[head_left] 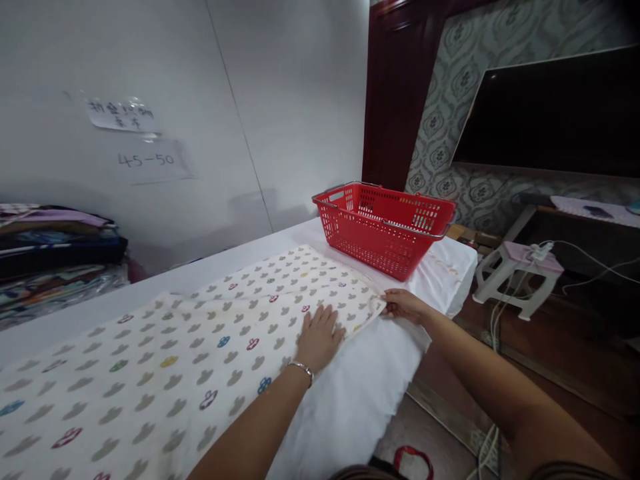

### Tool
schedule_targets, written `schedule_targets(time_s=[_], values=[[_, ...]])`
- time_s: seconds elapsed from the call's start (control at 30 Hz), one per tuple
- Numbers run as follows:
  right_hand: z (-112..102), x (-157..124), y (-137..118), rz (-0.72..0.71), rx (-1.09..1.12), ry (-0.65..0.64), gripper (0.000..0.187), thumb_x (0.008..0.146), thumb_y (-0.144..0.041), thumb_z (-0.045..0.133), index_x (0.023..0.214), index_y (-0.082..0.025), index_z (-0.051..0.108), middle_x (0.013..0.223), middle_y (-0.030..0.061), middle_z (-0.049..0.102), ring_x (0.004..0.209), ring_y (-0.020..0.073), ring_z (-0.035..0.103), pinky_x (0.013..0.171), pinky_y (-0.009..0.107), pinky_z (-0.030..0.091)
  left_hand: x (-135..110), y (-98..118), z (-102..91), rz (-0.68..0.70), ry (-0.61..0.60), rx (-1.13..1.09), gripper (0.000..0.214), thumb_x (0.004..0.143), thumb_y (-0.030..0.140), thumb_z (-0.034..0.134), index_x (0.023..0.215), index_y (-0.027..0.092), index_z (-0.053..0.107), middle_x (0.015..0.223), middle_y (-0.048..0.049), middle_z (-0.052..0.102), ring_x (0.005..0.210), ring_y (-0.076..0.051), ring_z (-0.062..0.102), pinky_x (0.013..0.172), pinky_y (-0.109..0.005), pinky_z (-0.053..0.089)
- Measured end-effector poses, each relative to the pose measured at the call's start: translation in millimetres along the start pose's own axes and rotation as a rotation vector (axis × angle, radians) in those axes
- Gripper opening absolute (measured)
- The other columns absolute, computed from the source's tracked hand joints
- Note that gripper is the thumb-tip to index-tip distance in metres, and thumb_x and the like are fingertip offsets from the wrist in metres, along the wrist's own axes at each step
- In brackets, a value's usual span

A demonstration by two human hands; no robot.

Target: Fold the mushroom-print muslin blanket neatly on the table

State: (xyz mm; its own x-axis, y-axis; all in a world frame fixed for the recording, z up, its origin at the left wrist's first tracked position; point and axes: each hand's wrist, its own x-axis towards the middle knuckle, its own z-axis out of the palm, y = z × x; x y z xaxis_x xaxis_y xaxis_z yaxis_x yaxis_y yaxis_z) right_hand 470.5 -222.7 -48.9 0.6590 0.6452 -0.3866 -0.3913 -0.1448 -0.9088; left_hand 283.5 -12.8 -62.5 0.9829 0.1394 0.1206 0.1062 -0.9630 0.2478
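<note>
A cream cloth [200, 340] with grey and coloured mouse-head prints lies spread over a table covered in white fabric [350, 393]. My left hand [319, 337], with a bracelet on its wrist, rests flat on the cloth near its front edge, fingers spread. At the cloth's right corner, my right hand [403, 305] pinches the edge between thumb and fingers. Shallow wrinkles run across the cloth's far part.
A red plastic basket [370, 247] with metal handles stands at the table's far right end. Folded fabrics [55, 247] are stacked at the left by the wall. Beyond the table stands a stool [525, 267] with a power strip and trailing cables.
</note>
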Motion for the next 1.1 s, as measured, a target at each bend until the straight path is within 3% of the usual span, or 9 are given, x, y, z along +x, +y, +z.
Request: schedule_targets(time_s=[0.17,0.4,0.6,0.8,0.9,1.0,1.1], values=[[-3,-1,2,0.001,0.006,-0.056,0.024,0.072,-0.019,0.071,0.091,-0.014,0.057,0.077,0.0051,0.067,0.062,0.0111,0.063,0.056,0.021,0.053,0,10,-5.8,0.033,0.041,-0.054,0.039,0.09,0.034,0.041,0.126,0.021,0.05,0.143,-0.0088,0.04,0.135,-0.027,0.028,0.109,-0.055,0.019],[13,-5,-9,-0.05,0.003,-0.018,0.016,0.072,-0.019,0.067,0.084,-0.013,0.06,0.065,0.0004,0.062,0.054,0.0085,0.057,0.049,0.018,0.048,27,50,-12.6,0.205,0.092,-0.279,0.03,0.089,0.034,0.047,0.113,0.02,0.056,0.12,-0.0067,0.058,0.112,-0.021,0.049,0.098,-0.037,0.038],[27,-11,-20,-0.122,-0.033,-0.035,0.031,0.069,-0.028,0.073,0.094,-0.016,0.06,0.071,-0.0011,0.063,0.056,0.0073,0.056,0.052,0.018,0.047,57,69,-12.5,0.021,0.08,-0.486,0.027,0.082,0.028,0.055,0.107,0.018,0.06,0.102,-0.0056,0.063,0.091,-0.017,0.057,0.082,-0.028,0.044],[29,-13,-18,-0.148,-0.032,-0.012,0.034,0.065,-0.029,0.075,0.093,-0.017,0.059,0.07,-0.0019,0.063,0.055,0.0072,0.056,0.052,0.017,0.046,68,70,-8.8,-0.126,0.044,-0.636,0.024,0.087,0.026,0.044,0.092,0.018,0.066,0.092,-0.0034,0.068,0.083,-0.016,0.059,0.076,-0.027,0.044],[24,-13,-14,-0.146,0.006,-0.028,0.032,0.065,-0.025,0.072,0.094,-0.016,0.06,0.07,-0.0016,0.063,0.055,0.0074,0.056,0.053,0.017,0.047,69,69,-8.0,-0.138,0.093,-0.607,0.024,0.087,0.024,0.044,0.094,0.018,0.066,0.094,-0.0037,0.067,0.084,-0.016,0.059,0.077,-0.027,0.043],[21,-13,-11,-0.117,0.021,-0.032,0.027,0.065,-0.019,0.068,0.091,-0.016,0.06,0.069,-0.0004,0.064,0.055,0.0081,0.057,0.053,0.019,0.048,67,70,-8.5,-0.061,0.142,-0.462,0.023,0.087,0.022,0.043,0.092,0.019,0.066,0.094,-0.0042,0.064,0.087,-0.016,0.057,0.081,-0.027,0.042],[21,-13,-13,-0.102,-0.01,0.014,0.025,0.064,-0.015,0.063,0.088,-0.015,0.059,0.064,-0.0005,0.064,0.051,0.009,0.056,0.05,0.019,0.048,64,75,-10.2,0.037,0.101,-0.279,0.025,0.088,0.021,0.039,0.093,0.02,0.064,0.094,-0.0047,0.062,0.088,-0.017,0.056,0.081,-0.028,0.042]])
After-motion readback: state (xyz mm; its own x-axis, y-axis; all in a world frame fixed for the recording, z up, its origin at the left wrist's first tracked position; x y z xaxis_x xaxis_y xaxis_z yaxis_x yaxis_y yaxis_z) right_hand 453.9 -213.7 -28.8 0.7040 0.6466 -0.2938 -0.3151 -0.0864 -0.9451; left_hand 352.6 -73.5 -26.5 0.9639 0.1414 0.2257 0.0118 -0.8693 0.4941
